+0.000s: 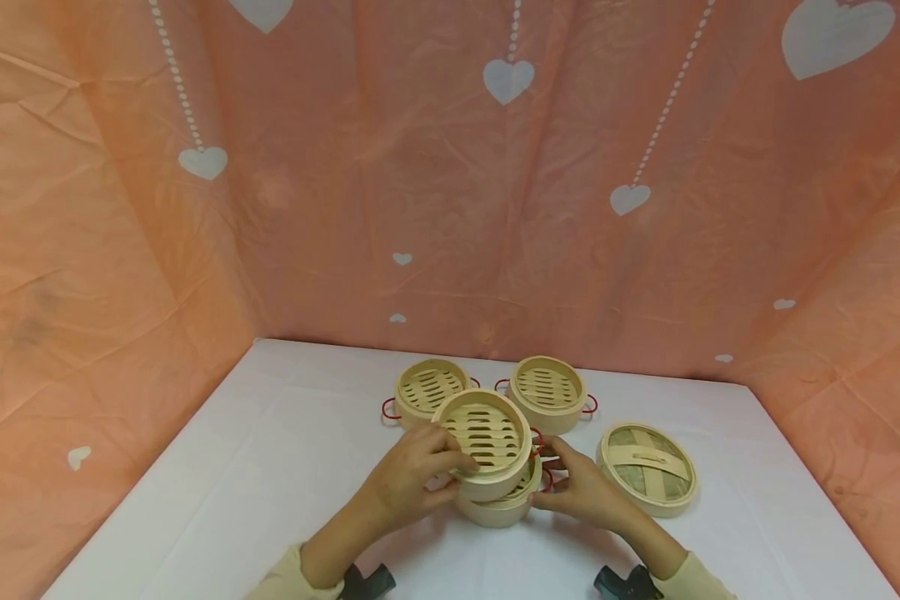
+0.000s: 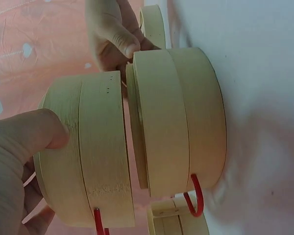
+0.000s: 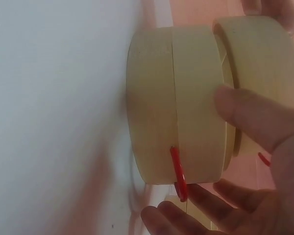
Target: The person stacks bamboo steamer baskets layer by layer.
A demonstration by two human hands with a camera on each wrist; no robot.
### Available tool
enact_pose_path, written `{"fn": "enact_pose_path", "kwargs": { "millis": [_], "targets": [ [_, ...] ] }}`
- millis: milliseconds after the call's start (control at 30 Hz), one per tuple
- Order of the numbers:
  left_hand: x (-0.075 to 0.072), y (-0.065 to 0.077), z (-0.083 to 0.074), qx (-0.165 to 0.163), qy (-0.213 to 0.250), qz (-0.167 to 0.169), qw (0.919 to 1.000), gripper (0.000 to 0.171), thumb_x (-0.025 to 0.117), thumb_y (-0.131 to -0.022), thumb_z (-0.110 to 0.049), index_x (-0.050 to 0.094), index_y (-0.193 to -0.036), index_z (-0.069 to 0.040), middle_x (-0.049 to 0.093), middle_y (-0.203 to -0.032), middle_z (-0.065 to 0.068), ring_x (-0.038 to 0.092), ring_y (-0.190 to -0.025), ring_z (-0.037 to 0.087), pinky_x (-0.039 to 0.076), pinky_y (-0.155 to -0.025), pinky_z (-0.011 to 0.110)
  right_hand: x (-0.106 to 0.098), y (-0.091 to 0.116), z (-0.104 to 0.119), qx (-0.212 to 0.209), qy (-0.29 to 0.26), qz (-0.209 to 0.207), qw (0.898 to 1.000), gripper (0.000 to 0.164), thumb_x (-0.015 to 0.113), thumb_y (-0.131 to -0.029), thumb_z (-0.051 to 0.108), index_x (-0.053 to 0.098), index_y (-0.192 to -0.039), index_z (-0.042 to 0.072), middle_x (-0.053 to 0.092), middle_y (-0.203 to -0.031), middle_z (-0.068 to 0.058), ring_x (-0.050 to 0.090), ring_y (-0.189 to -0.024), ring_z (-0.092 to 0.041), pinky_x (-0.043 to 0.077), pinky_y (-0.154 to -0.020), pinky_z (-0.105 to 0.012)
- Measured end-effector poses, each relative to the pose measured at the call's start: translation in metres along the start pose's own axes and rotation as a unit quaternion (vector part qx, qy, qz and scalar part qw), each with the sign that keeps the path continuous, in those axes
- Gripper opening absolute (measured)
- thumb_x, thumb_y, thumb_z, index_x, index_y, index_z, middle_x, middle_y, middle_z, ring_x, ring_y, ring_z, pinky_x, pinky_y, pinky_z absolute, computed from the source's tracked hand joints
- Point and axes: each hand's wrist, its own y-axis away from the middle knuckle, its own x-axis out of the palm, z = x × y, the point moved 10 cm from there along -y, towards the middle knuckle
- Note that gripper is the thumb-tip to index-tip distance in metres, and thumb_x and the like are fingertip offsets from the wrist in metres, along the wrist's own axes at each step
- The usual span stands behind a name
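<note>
Gripping the upper steamer (image 1: 487, 433) by its wall, L hand (image 1: 423, 471) holds it tilted just over the lower steamer (image 1: 495, 514) on the counter (image 1: 270, 467), lower ctr of head frame; R hand (image 1: 581, 493) holds the latter's side near a red handle (image 1: 548, 480). Prob. light, stiff bamboo, not slippery; grab opp. sides of wall, not handles. Only slats show in upper steamer & 2 rear steamers (image 1: 547, 387); lower one's mostly covered, can't tell contents.

Left hand (image 1: 420, 468) gripping, right hand (image 1: 581, 490) holding, forearms (image 1: 351, 529) angled inward
</note>
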Motion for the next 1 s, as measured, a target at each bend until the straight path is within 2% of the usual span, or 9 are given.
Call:
{"fn": "enact_pose_path", "kwargs": {
  "millis": [133,467,800,1000],
  "targets": [
    [0.003,-0.001,-0.002,0.004,-0.001,0.000,1.0000,0.035,0.079,-0.062,-0.006,0.072,-0.092,-0.022,0.058,-0.088,-0.010,0.053,-0.084,0.006,0.042,-0.077,0.020,0.000,0.000,0.000,-0.001,-0.012,0.001,1.000,0.080,0.082,-0.074,0.020,0.039,-0.139,0.001,0.056,-0.126,-0.022,0.058,-0.114,-0.041,0.056,-0.078,-0.026],
    [0.009,-0.002,-0.002,-0.022,0.006,0.011,0.9997,0.034,0.077,-0.062,-0.006,0.072,-0.091,-0.023,0.057,-0.088,-0.010,0.053,-0.087,0.006,0.043,-0.079,0.022,0.000,0.001,0.001,-0.001,-0.025,0.000,1.000,0.082,0.082,-0.074,0.018,0.038,-0.142,0.002,0.056,-0.127,-0.022,0.057,-0.115,-0.042,0.057,-0.077,-0.028],
    [0.016,-0.006,-0.007,-0.014,0.008,0.015,0.9998,0.034,0.078,-0.062,-0.008,0.072,-0.091,-0.024,0.059,-0.088,-0.011,0.054,-0.088,0.006,0.044,-0.082,0.023,-0.004,0.001,-0.001,0.008,-0.010,-0.014,1.000,0.080,0.084,-0.071,0.019,0.043,-0.138,0.002,0.058,-0.123,-0.022,0.060,-0.110,-0.038,0.057,-0.075,-0.027],
    [0.019,-0.006,-0.006,-0.028,0.015,0.026,0.9992,0.033,0.078,-0.063,-0.008,0.072,-0.092,-0.024,0.059,-0.088,-0.011,0.054,-0.088,0.006,0.044,-0.081,0.022,-0.005,0.000,-0.003,0.024,0.011,-0.019,0.999,0.082,0.085,-0.069,0.019,0.045,-0.138,0.002,0.061,-0.121,-0.020,0.061,-0.108,-0.036,0.055,-0.073,-0.023]
  ]
}}
